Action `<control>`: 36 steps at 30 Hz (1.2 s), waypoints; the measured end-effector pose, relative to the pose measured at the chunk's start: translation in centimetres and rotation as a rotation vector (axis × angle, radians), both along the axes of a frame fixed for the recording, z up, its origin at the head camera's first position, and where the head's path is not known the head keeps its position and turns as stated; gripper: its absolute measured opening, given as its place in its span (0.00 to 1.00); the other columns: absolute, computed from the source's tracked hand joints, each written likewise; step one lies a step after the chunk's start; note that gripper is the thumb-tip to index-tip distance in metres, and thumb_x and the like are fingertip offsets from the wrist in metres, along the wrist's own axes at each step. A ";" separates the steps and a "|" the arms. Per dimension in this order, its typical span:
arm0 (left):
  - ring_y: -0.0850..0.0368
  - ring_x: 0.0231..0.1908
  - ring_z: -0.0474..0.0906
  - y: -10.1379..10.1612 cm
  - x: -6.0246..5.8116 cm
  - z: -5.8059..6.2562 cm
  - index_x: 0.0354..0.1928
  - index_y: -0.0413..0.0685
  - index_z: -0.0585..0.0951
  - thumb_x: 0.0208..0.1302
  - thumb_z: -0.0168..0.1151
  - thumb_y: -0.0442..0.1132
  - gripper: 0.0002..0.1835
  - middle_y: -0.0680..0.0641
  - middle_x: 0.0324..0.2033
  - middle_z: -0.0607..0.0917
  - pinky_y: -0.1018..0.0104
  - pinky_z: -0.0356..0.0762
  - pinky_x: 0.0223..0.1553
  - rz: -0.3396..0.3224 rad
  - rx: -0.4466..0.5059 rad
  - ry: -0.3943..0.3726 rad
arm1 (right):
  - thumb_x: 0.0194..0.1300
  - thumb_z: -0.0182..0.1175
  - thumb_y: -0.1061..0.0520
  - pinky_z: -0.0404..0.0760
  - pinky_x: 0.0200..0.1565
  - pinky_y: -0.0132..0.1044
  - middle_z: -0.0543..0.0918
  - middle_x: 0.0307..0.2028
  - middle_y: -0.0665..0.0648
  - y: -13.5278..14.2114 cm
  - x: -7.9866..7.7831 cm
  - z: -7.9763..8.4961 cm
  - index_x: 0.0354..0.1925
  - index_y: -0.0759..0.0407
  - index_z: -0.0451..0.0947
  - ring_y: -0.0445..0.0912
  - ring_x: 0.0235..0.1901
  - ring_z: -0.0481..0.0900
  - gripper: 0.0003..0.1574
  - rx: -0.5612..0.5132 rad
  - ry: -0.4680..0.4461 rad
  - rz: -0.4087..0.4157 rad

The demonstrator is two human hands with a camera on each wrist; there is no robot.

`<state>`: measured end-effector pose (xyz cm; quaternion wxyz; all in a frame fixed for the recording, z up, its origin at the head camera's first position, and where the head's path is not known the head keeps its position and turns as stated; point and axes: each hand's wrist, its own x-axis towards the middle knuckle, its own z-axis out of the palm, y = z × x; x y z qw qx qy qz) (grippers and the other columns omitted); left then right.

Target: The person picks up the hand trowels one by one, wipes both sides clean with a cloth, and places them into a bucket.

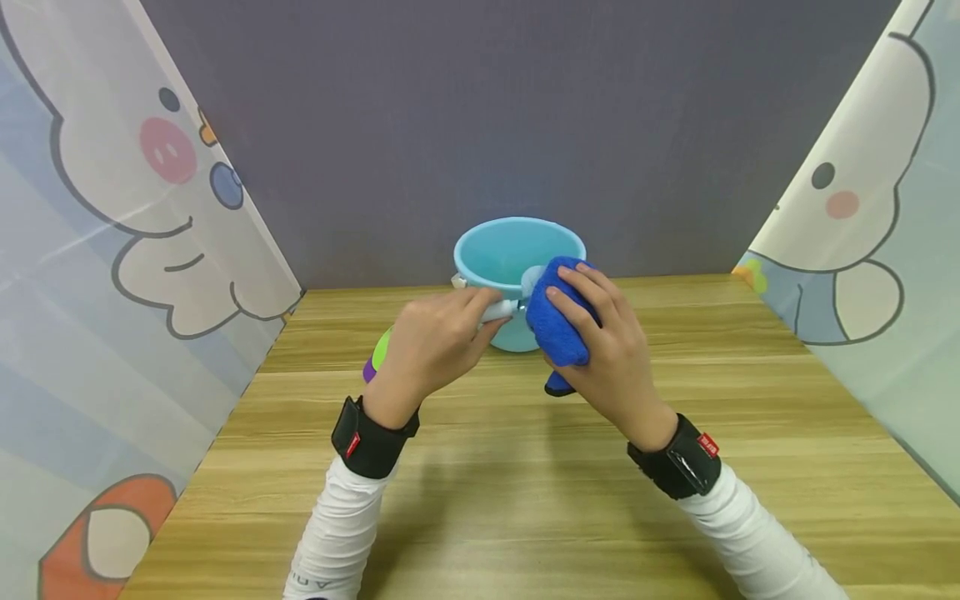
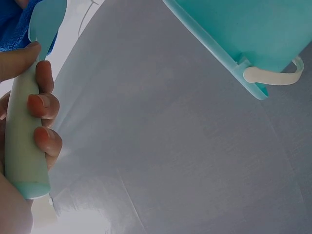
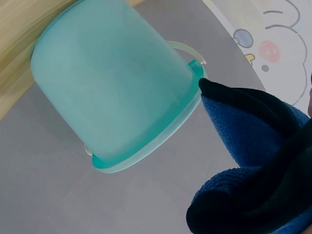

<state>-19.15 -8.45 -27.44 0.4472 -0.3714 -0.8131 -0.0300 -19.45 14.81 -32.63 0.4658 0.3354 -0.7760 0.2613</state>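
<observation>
One wood-grained counter [image 1: 480,517], streaked yellow-brown, carries an upright light-blue bucket [image 1: 498,250]: smooth, round-rimmed, tapering toward its base, with a pale, strap-like bail [image 2: 273,77]. Blue cloth [image 1: 558,325], plush and folded, dark-edged, is held above the counter at the bucket's near side; right grip [image 1: 615,358] clamped on it. Left grip [image 1: 442,342] closed round a pale, cylindrical-handled tool [image 2: 24,136], end cap [image 2: 31,189] teal, light-blue head [image 2: 48,22] smooth, round-edged, partly covered by cloth.
</observation>
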 end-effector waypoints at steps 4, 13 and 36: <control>0.61 0.17 0.74 0.0 0.0 0.0 0.41 0.45 0.80 0.67 0.70 0.46 0.13 0.52 0.22 0.80 0.68 0.69 0.17 0.007 -0.009 0.004 | 0.46 0.80 0.64 0.70 0.70 0.59 0.74 0.67 0.62 -0.1 -0.1 -0.1 0.64 0.54 0.73 0.61 0.71 0.69 0.47 -0.005 0.003 -0.007; 0.61 0.18 0.74 0.0 -0.1 0.0 0.42 0.45 0.80 0.66 0.70 0.46 0.13 0.52 0.23 0.81 0.69 0.68 0.17 0.010 -0.014 0.012 | 0.46 0.80 0.67 0.72 0.69 0.58 0.77 0.65 0.62 0.1 -0.2 0.0 0.64 0.55 0.74 0.60 0.69 0.72 0.46 -0.029 0.015 -0.025; 0.61 0.18 0.69 -0.3 0.0 0.0 0.40 0.46 0.79 0.66 0.70 0.45 0.12 0.53 0.22 0.78 0.68 0.66 0.18 0.016 0.012 0.022 | 0.49 0.77 0.66 0.72 0.69 0.55 0.79 0.65 0.62 2.1 -1.5 0.6 0.63 0.61 0.75 0.59 0.67 0.75 0.42 -0.115 -0.027 -0.090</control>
